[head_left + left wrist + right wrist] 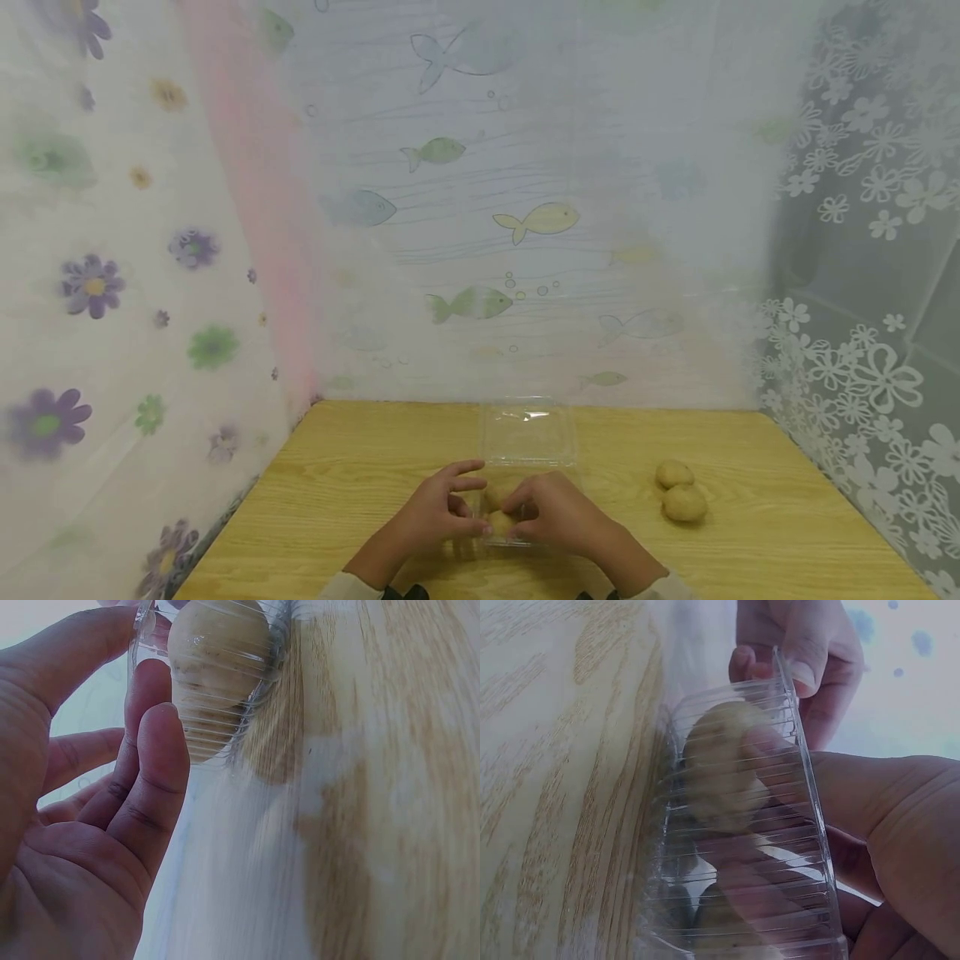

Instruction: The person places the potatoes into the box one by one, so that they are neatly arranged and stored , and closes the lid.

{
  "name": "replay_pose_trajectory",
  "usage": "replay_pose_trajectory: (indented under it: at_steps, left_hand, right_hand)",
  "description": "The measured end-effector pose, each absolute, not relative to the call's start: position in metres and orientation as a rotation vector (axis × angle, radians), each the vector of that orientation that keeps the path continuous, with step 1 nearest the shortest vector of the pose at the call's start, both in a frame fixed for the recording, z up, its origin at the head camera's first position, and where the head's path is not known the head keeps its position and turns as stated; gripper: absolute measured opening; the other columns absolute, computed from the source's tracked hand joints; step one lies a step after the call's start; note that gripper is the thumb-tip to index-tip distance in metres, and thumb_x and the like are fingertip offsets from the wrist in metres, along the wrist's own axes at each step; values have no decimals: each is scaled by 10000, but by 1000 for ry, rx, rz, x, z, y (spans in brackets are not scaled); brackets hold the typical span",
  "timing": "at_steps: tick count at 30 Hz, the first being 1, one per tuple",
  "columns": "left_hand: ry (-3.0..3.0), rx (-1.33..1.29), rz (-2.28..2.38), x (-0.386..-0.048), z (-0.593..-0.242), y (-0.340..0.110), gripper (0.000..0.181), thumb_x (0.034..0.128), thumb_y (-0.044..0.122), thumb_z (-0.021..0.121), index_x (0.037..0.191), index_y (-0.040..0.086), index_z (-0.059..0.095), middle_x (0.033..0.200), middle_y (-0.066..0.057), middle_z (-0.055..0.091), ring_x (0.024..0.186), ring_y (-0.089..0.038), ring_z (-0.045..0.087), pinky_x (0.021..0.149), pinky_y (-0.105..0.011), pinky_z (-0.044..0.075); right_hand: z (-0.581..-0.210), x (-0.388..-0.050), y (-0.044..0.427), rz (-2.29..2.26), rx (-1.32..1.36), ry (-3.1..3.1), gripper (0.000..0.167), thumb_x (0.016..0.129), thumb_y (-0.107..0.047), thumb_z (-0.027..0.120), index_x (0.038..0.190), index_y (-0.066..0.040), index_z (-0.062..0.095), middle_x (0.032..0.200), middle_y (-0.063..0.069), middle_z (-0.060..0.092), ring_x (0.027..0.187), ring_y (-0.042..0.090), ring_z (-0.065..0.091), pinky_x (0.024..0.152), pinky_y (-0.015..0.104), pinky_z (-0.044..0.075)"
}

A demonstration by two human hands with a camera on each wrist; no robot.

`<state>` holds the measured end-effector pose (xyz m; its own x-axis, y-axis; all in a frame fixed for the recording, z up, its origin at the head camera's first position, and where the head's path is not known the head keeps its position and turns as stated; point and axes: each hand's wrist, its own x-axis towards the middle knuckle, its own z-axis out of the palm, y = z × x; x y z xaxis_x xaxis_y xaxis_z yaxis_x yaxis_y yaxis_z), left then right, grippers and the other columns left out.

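Note:
A clear plastic clamshell box (528, 543) stands on the table with its lid (528, 433) tipped back behind it. Inside the box are potatoes; one lies at the front (500, 524), and another (493, 497) is behind it, partly covered by my right hand. My right hand (558, 512) reaches into the box, thumb and fingers around the front potato (724, 761). At the box's left side, my left hand (438, 508) holds the rim by its thumb. Its fingers (161, 750) are bent beside the ribbed wall.
Two more potatoes, a smaller one (674, 474) and a larger one (684, 504), touch each other on the wooden table (360, 450) to the right. Patterned sheets (525, 250) rise behind the table and along both sides.

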<state>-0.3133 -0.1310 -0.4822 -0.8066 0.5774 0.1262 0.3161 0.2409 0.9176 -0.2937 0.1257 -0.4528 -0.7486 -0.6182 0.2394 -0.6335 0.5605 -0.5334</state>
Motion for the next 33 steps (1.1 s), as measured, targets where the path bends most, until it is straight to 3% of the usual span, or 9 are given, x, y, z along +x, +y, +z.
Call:
replay_pose_trajectory:
  at_steps: [15, 23, 30, 33]
  left_hand:
    - [2258, 799, 1611, -311, -481, -130, 913, 844, 244, 891, 1595, 125, 387, 1515, -270, 514, 832, -189, 731, 697, -257, 590]
    - [2255, 813, 1609, -312, -483, -131, 920, 843, 257, 891, 1597, 129, 381, 1519, -269, 510, 826, -189, 733, 701, -264, 593]
    - [2252, 817, 1609, -312, -482, -131, 931, 844, 265, 889, 1603, 119, 371, 1526, -275, 498, 829, -180, 738, 712, -266, 600]
    - [2252, 818, 1608, -312, -482, -131, 934, 844, 259, 889, 1605, 110, 367, 1533, -278, 487, 837, -184, 740, 716, -264, 602]
  right_hand:
    - [-454, -293, 131, 997, 1110, -2759, 243, 830, -277, 873, 1044, -169, 832, 1047, -65, 793, 902, 115, 749, 761, 274, 610]
    - [-449, -290, 138, 1168, 1057, -2786, 265, 842, -274, 861, 1074, -152, 822, 1074, -33, 791, 920, 98, 757, 760, 183, 576]
    - [-439, -286, 153, 1240, 1050, -2764, 244, 908, -165, 808, 1145, -107, 789, 1130, 54, 773, 895, 57, 754, 759, 175, 577]
    - [-434, -283, 160, 1216, 1030, -2736, 263, 917, -189, 805, 1160, -92, 779, 1136, 74, 769, 906, 72, 755, 762, 181, 578]
